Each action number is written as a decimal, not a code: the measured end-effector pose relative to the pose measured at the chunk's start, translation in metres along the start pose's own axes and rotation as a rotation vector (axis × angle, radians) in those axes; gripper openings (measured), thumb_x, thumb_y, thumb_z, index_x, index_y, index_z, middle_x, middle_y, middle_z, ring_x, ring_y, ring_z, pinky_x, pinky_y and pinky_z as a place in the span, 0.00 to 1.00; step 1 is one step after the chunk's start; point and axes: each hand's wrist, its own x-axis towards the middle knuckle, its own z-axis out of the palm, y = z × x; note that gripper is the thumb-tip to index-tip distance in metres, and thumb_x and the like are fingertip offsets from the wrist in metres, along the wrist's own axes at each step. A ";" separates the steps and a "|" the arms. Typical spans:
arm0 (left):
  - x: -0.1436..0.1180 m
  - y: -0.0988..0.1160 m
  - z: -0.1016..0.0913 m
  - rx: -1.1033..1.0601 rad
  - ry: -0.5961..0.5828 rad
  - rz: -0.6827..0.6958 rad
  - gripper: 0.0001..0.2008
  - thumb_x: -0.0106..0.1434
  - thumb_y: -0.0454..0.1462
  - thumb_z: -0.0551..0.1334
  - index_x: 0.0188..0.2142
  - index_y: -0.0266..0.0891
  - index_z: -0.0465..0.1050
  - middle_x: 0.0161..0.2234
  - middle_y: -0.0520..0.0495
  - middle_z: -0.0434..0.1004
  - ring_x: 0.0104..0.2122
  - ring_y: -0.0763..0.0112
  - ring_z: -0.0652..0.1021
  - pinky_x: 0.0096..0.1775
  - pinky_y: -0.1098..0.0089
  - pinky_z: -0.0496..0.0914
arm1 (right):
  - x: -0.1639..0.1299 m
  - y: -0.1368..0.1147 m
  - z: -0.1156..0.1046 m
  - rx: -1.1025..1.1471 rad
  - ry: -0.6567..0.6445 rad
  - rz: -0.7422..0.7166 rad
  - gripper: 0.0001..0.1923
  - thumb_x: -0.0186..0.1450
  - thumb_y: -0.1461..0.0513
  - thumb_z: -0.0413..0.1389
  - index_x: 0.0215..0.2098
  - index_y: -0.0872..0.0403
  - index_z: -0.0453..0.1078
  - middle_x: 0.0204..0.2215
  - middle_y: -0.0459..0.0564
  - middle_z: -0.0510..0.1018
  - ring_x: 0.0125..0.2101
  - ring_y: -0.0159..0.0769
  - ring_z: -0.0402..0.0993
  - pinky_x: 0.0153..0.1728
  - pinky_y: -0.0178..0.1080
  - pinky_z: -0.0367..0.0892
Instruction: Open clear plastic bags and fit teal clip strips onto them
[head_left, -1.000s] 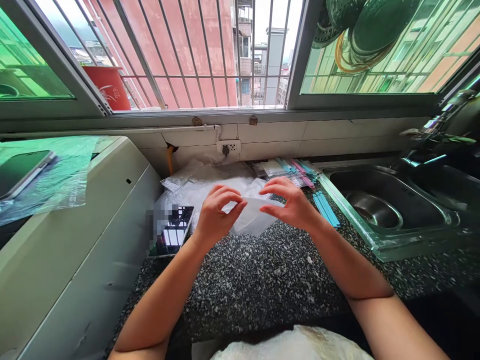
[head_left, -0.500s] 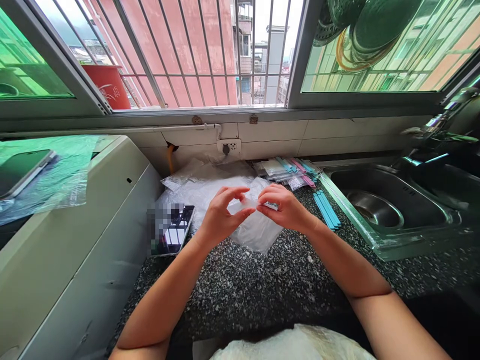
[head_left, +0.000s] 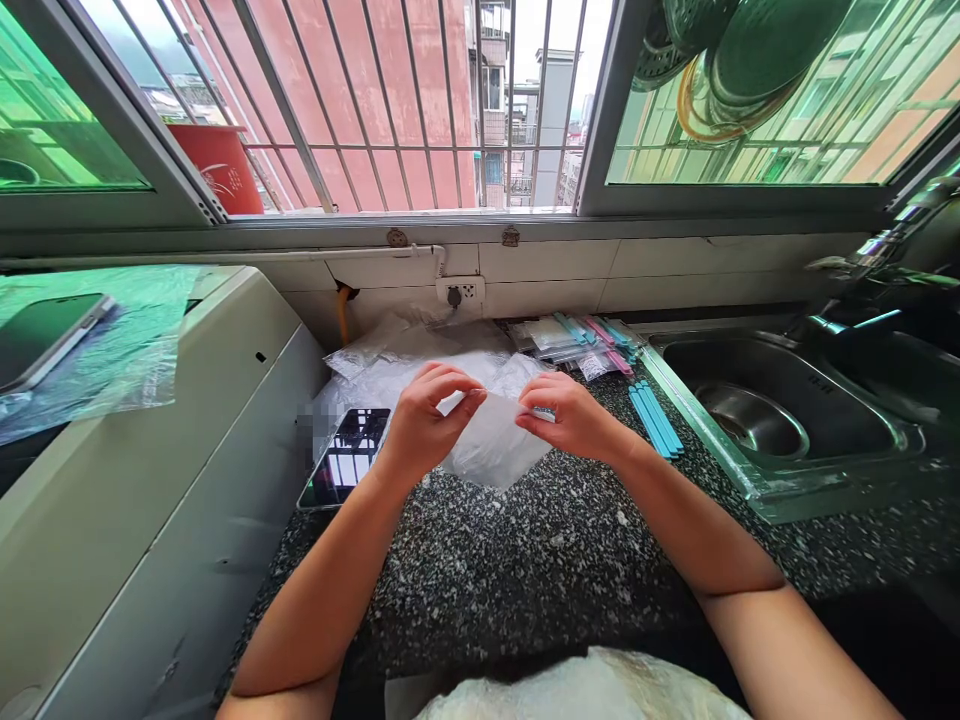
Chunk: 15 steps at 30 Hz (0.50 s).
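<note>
You've got a small clear plastic bag (head_left: 491,440) pinched at its top edge, left hand (head_left: 420,425) and right hand (head_left: 570,415) each clamping a corner between thumb and fingertips; the rest of the bag hangs down to just above the speckled counter (head_left: 540,560), in front of the pile of clear bags (head_left: 405,365). Read: you're working the mouth of the bag, likely opening or separating it; can't tell whether the mouth is parted yet, the film is too clear. There looks to be a small white piece under your right fingertips, too small to identify. Blue strips (head_left: 656,420) lie to the right by the sink (head_left: 772,420), more blue and pink ones (head_left: 592,335) in packets behind, a phone (head_left: 345,470) just left of your left hand. Next move, by my judgement: rub the two layers apart with your thumbs and keep both pinches light so the film doesn't slip or crease.
</note>
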 end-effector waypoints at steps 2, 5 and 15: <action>0.000 0.000 0.000 -0.004 0.018 -0.023 0.05 0.58 0.36 0.62 0.26 0.41 0.73 0.25 0.49 0.76 0.31 0.67 0.72 0.36 0.66 0.67 | 0.000 0.001 0.001 0.005 0.004 -0.007 0.10 0.62 0.61 0.53 0.24 0.54 0.67 0.26 0.47 0.76 0.30 0.33 0.67 0.37 0.39 0.60; 0.000 -0.002 0.001 -0.027 0.040 -0.052 0.05 0.57 0.37 0.62 0.25 0.41 0.73 0.25 0.49 0.75 0.31 0.68 0.72 0.36 0.66 0.68 | 0.000 0.003 -0.001 0.008 0.010 0.003 0.10 0.62 0.61 0.53 0.24 0.54 0.67 0.26 0.47 0.75 0.30 0.33 0.67 0.37 0.39 0.60; -0.001 -0.014 -0.006 -0.171 0.130 -0.195 0.07 0.57 0.41 0.64 0.27 0.40 0.74 0.28 0.48 0.74 0.31 0.69 0.72 0.37 0.68 0.67 | -0.002 0.010 -0.013 0.009 0.006 0.087 0.10 0.62 0.60 0.54 0.24 0.54 0.67 0.26 0.48 0.74 0.32 0.34 0.66 0.36 0.39 0.60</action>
